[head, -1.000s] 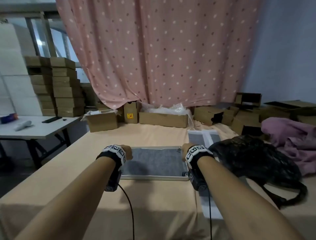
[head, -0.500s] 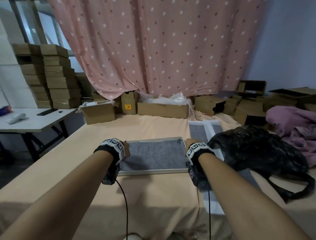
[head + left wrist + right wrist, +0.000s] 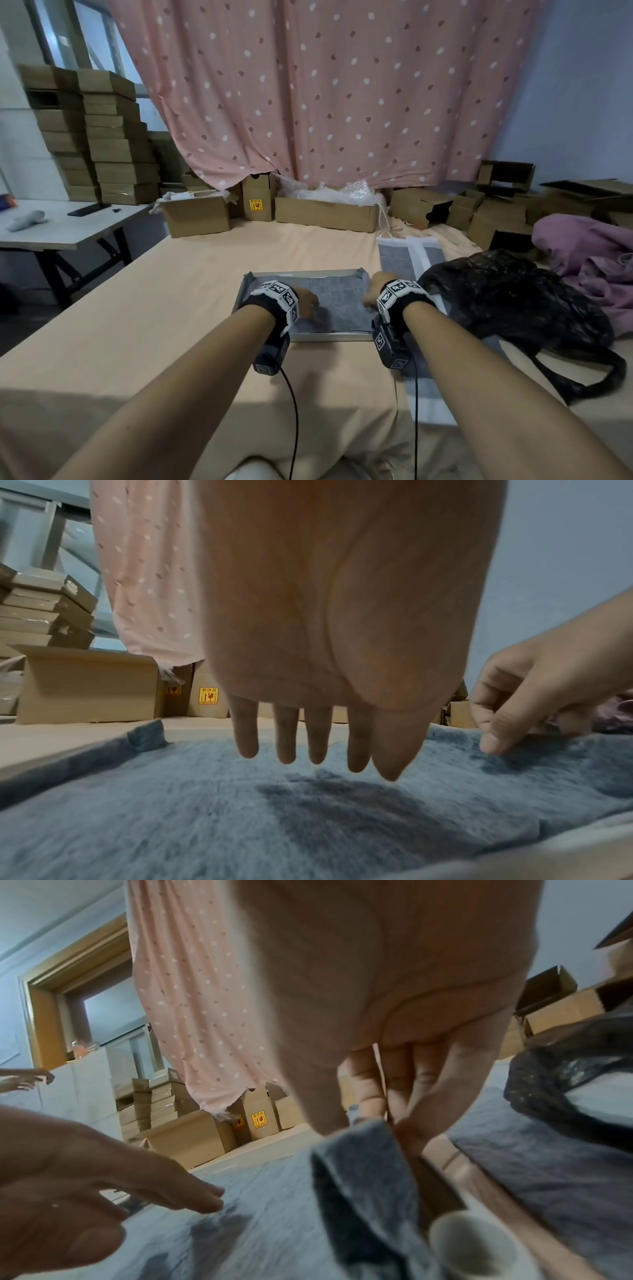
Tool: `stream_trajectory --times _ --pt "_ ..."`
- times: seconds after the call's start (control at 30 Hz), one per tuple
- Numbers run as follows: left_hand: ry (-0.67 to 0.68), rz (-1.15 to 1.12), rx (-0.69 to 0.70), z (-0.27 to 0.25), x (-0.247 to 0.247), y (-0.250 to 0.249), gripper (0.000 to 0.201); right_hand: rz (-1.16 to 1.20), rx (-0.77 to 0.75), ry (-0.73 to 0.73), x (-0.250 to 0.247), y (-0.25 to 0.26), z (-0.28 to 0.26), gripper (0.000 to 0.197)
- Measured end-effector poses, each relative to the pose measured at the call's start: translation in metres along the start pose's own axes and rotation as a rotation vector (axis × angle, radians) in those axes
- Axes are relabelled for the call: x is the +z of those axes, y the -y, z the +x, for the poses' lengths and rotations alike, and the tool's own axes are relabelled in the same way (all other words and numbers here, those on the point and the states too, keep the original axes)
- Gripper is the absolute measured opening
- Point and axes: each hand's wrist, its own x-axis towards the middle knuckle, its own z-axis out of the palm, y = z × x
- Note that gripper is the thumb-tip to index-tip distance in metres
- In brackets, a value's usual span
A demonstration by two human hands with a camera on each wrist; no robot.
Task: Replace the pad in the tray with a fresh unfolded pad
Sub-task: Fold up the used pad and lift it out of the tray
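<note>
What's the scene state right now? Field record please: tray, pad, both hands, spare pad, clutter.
tray: on the peach-covered bed, holds the grey pad
pad: in tray, right edge lifted
left hand: fingers straight, over the pad's left part; contact unclear
right hand: pinching the pad's raised right edge
spare pad: unfolded, right of tray, partly under the black bag
clutter: cardboard boxes along the curtain

A pink polka-dotted fabric curtain (image 3: 329, 89) hangs before a pale blue wall (image 3: 579, 85), a window (image 3: 85, 37) at its left letting in daylight. Stacked brown cardboard boxes (image 3: 102, 137) stand behind a white table with black legs (image 3: 68, 229)
</note>
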Motion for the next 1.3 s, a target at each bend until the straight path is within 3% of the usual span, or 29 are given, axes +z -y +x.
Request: stream_trajectory --times 0.1,0.23,0.33,0.47,0.53,0.67,0.8,0.83,0.93,1.03,1.17,1.27,1.3 --pt "0.042 0.072 0.042 0.006 0.005 -0.001 0.047 0.04 0.015 -0.025 0.003 0.001 0.004 0.01" --pt "0.061 0.05 0.043 0.007 0.006 0.001 0.048 0.156 0.001 -0.013 0.001 0.008 0.013 0.036" --pt "0.072 0.026 0.057 0.01 0.008 0.003 0.052 0.22 -0.029 -0.02 -0.003 0.023 0.015 0.009" --pt "0.083 0.035 0.052 0.014 0.01 0.007 0.055 0.176 -0.055 -0.03 0.003 0.044 0.021 0.049" --pt "0.081 0.017 0.059 0.012 0.007 0.01 0.052 0.153 -0.066 -0.041 0.004 0.053 0.02 0.056" --pt "0.079 0.024 0.023 0.008 0.001 0.021 0.049 0.109 -0.11 -0.064 0.007 0.072 0.016 0.049" --pt "0.048 0.02 -0.022 0.008 0.005 0.041 0.043 0.141 -0.114 -0.081 0.018 0.092 0.015 0.013" --pt "0.041 0.01 -0.028 0.008 0.006 0.046 0.042 0.132 -0.094 -0.053 0.02 0.097 0.015 0.015" --pt "-0.003 -0.009 -0.019 0.008 0.009 0.055 0.042 0.1 -0.054 0.057 0.026 0.112 0.019 0.048" --pt "-0.038 -0.003 0.0 0.008 0.012 0.058 0.043 0.095 -0.049 0.1 0.035 0.12 0.022 0.039" --pt "-0.102 -0.025 -0.027 0.014 0.017 0.062 0.039 0.152 -0.125 -0.006 0.049 0.119 0.02 0.031" --pt "-0.143 -0.056 -0.01 0.016 0.014 0.058 0.037 0.199 -0.138 0.008 0.046 0.117 0.022 0.006" --pt "-0.122 -0.049 0.003 0.015 0.012 0.056 0.035 0.237 -0.122 0.023 0.041 0.114 0.025 0.012"
